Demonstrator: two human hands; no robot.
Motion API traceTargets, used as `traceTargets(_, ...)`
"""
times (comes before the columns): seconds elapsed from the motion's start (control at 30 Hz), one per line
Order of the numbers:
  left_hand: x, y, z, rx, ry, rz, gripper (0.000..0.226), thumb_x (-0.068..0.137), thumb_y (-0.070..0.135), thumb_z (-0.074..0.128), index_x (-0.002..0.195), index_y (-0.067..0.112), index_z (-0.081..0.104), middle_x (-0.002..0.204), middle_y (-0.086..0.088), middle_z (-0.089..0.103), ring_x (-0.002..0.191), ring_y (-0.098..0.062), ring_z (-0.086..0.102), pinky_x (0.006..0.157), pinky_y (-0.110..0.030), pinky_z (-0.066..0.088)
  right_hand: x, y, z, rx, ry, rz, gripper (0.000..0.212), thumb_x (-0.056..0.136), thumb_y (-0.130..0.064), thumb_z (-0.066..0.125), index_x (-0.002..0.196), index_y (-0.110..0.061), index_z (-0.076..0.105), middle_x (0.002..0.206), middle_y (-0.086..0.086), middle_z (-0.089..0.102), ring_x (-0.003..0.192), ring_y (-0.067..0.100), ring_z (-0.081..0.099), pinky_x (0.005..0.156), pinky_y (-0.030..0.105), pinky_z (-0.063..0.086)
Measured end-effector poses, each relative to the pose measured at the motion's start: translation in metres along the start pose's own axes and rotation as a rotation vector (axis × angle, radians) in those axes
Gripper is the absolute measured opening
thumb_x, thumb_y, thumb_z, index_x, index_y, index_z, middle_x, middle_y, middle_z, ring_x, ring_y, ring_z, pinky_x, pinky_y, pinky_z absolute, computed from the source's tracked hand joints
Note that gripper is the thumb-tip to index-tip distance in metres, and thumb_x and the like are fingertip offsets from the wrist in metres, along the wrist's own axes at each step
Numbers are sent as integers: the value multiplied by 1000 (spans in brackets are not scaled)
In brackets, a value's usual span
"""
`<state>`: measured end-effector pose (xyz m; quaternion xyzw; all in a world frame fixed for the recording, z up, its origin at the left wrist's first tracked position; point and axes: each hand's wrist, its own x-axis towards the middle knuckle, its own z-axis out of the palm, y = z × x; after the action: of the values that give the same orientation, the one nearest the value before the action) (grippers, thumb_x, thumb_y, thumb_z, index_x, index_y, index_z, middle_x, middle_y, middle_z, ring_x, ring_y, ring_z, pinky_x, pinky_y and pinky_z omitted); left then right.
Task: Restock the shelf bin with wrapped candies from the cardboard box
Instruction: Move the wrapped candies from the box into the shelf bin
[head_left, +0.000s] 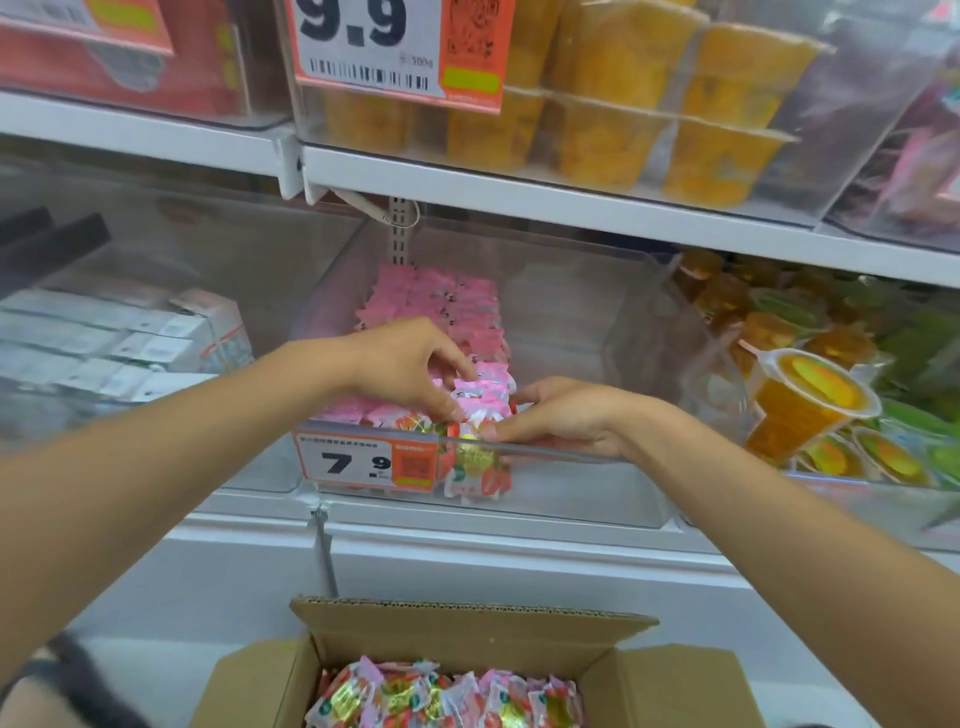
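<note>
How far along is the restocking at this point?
Done: pink candy rows line the left side of the shelf bin. In hand: the left hand pinches front candies; the right hand touches them. Left: the bin's right half is bare, and the cardboard box holds many boxed candies.

Bin (597, 493): clear plastic, on shelf (467, 525). Candies (431, 306): pink wrappers, packed in neat rows down the bin's left side, back to front. Right half bare. A strawberry-print one with a gold patch stands against the front wall. Box (467, 623): brown cardboard, flaps open, below the shelf, holding more strawberry-print candies piled loose.
</note>
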<state>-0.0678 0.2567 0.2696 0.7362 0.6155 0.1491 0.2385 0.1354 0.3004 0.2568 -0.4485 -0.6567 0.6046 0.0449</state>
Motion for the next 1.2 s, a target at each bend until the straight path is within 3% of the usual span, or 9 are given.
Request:
traceTargets(0.17, 1, -6, 3, 58, -44, -5, 44, 73, 35, 85, 115, 24, 73, 103, 17, 62, 102, -5, 56, 88, -22, 40, -1, 2, -1, 43, -89, -29, 50, 86, 11, 62, 131, -6, 51, 85, 0, 75, 74, 8, 71, 70, 18, 55)
traceTargets(0.3, -5, -2, 2, -27, 1, -30, 38, 76, 30, 84, 112, 22, 74, 101, 14, 67, 88, -2, 63, 78, -17, 47, -11, -4, -4, 48, -78, -20, 33, 88, 9, 62, 102, -20, 57, 81, -1, 74, 74, 7, 69, 68, 17, 55)
traceTargets(0.4, -15, 8, 1, -120, 183, -30, 29, 79, 28, 82, 107, 21, 75, 99, 10, 72, 79, 4, 62, 74, -19, 51, -25, -9, -4, -186, 115, -104, 32, 85, -3, 71, 86, -30, 54, 83, -5, 67, 78, 7, 62, 81, 23, 52)
traceTargets(0.53, -41, 37, 4, -214, 387, 39, 7, 82, 14, 78, 88, 13, 75, 70, 13, 66, 55, 9, 54, 60, -13, 41, -43, -15, 9, -341, 524, -424, 27, 81, -7, 75, 98, -23, 62, 77, -7, 59, 60, 0, 50, 59, 11, 42)
traceTargets(0.67, -86, 63, 32, -253, 418, 74, 6, 81, 15, 78, 81, 12, 72, 70, 7, 66, 56, 7, 55, 57, -8, 40, -71, 1, 45, -253, 555, -620, 19, 82, -1, 69, 94, -17, 68, 74, 0, 60, 49, 1, 44, 54, 11, 37)
traceTargets(0.83, -148, 22, 123, -330, 146, -169, 4, 85, 10, 73, 89, 9, 72, 74, 8, 64, 62, 8, 57, 65, -9, 43, -76, 101, 97, -277, 371, -348, 15, 88, -10, 68, 99, -19, 68, 80, -5, 61, 59, 1, 48, 57, 18, 41)
traceTargets(0.93, -191, -20, 187, -398, -7, -354, 7, 86, 7, 73, 93, 4, 73, 78, 2, 67, 68, 4, 63, 67, -11, 44, -70, 187, 122, -454, 144, -66, 32, 91, -18, 68, 121, -16, 62, 107, -5, 62, 92, 6, 56, 76, 14, 43)
traceTargets(1.1, -231, -67, 249, -415, -79, -559, 12, 86, 7, 73, 97, 12, 74, 85, 5, 68, 74, 6, 63, 63, -3, 41, -37, 297, 154, -437, -4, 168, 60, 90, -23, 71, 142, -11, 45, 144, 10, 48, 122, 25, 55, 99, 33, 46)
traceTargets(1.2, -232, -83, 261, -472, -44, -575, 16, 81, 3, 77, 94, 12, 70, 82, 10, 67, 67, 15, 61, 65, -2, 43, -2, 324, 181, -423, 7, 180, 74, 91, -32, 67, 152, -13, 30, 159, 7, 25, 141, 27, 35, 114, 35, 33)
